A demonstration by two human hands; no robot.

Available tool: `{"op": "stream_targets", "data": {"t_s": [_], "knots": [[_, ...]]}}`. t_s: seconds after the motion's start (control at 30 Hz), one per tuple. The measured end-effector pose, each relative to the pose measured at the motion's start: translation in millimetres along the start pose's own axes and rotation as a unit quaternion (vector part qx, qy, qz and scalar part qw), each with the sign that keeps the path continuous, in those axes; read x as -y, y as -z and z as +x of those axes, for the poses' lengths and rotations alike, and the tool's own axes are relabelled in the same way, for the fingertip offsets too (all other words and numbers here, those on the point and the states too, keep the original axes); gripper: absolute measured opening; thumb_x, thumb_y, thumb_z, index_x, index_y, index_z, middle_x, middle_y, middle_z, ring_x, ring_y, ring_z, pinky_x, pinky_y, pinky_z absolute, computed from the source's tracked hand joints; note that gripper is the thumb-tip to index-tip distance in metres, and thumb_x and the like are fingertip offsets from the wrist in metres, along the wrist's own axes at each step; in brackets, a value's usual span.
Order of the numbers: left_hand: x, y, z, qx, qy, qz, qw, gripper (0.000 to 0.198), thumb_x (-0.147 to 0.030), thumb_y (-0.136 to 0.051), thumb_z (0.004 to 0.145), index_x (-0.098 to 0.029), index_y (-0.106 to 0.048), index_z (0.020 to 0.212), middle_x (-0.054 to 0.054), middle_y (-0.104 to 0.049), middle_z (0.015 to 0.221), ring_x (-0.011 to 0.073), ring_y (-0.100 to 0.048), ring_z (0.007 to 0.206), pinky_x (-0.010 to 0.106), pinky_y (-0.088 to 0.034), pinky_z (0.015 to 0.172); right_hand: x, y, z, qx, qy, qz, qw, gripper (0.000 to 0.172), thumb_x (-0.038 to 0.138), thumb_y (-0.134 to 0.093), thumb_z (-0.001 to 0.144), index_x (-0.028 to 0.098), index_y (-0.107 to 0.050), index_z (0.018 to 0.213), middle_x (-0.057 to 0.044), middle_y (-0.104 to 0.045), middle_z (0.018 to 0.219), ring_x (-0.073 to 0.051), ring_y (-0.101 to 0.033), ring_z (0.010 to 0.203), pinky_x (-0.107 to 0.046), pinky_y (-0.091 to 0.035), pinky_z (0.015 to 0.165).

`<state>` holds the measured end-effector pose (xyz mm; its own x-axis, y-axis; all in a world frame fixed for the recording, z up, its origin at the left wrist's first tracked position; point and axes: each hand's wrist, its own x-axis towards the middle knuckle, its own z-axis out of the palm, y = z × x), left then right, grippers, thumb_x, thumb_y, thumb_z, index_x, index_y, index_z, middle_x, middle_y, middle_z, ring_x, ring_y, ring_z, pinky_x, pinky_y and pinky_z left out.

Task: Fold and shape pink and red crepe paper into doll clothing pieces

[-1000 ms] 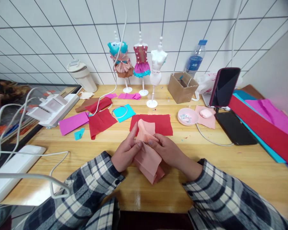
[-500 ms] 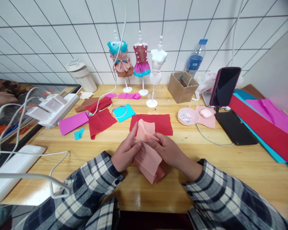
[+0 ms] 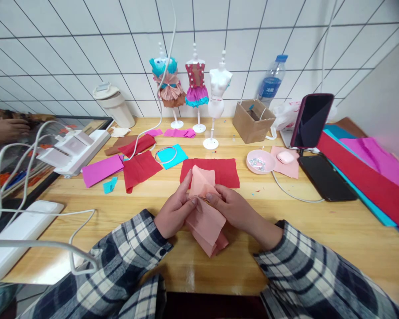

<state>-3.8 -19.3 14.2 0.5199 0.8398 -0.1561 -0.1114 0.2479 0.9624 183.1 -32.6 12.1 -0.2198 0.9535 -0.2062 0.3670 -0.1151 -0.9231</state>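
A sheet of salmon-pink crepe paper is held up between both hands, gathered at its middle and hanging loosely below. My left hand pinches the gather from the left, thumb across the front. From the right, my right hand pinches the same gather between thumb and fingers. A thin dark line crosses the gather between the thumbs; whether it is wire, thread or a needle I cannot tell. Just beyond the hands lies a red crepe paper rectangle, partly covered by the pink sheet.
Three small mannequins stand at the back, including a bare white one. A cardboard box, a pink bowl with small beads and a phone are on the right. At left are paper scraps, a power strip and another person's hand.
The pink crepe paper has shifted slightly, its lower part a little to the right. My hands keep almost the same pinch. At far left the other person's hand has moved.
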Motion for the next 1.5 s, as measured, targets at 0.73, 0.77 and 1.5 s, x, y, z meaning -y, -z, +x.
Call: {"op": "stream_targets", "data": {"t_s": [0.73, 0.77, 1.5], "knots": [[11, 3.3, 0, 0.014, 0.005, 0.002, 1.0, 0.092, -0.034, -0.06, 0.089, -0.023, 0.006, 0.153, 0.002, -0.068, 0.082, 0.0187, -0.065, 0.074, 0.028, -0.049, 0.067, -1, -3, -1, 0.01, 0.01, 0.018, 1.0, 0.033, 0.051, -0.051, 0.088, 0.021, -0.045, 0.078, 0.004, -0.049, 0.066, -0.012, -0.046, 0.059, -0.025, -0.035, 0.055], [11, 3.3, 0, 0.014, 0.005, 0.0, 1.0, 0.093, -0.034, -0.06, 0.089, -0.023, 0.006, 0.153, 0.002, -0.067, 0.081, 0.0183, -0.065, 0.074, 0.028, -0.049, 0.067, -1, -3, -1, 0.011, 0.009, 0.018, 1.0, 0.033, 0.051, -0.051, 0.088, 0.021, -0.046, 0.078, 0.004, -0.049, 0.067, -0.012, -0.046, 0.059, -0.025, -0.035, 0.055], [6, -1.2, -1, 0.043, 0.001, -0.039, 0.998, 0.096, -0.03, -0.061, 0.089, -0.026, 0.013, 0.151, 0.001, -0.068, 0.081, 0.0163, -0.065, 0.071, 0.025, -0.048, 0.065, -5, -4, 1, 0.027, 0.003, 0.049, 0.998, 0.037, 0.055, -0.051, 0.088, 0.019, -0.053, 0.088, -0.001, -0.059, 0.077, -0.014, -0.052, 0.064, -0.026, -0.041, 0.058]]}}
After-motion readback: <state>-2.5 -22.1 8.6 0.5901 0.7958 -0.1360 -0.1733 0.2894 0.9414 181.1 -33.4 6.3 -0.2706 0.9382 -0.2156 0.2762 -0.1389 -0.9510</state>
